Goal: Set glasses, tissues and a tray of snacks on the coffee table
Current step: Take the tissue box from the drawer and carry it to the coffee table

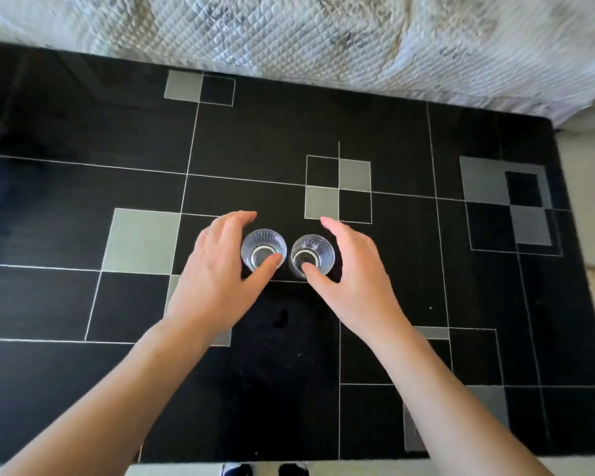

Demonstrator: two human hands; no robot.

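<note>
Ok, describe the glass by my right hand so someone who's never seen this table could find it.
On the black coffee table with grey squares, two clear ribbed glasses stand side by side near the middle. Yours is the right glass, beside the right hand, nearest the small grey checker pattern.

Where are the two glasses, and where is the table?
left glass [264,249]: head view, inside bottom of the glass.
right glass [312,254]: head view, inside bottom of the glass.
table [392,286]: head view, bare black top.

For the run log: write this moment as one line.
left hand: cupped around left clear ribbed glass | right hand: cupped around right clear ribbed glass | both upright on black patterned coffee table | tissues, snack tray: unseen
</note>
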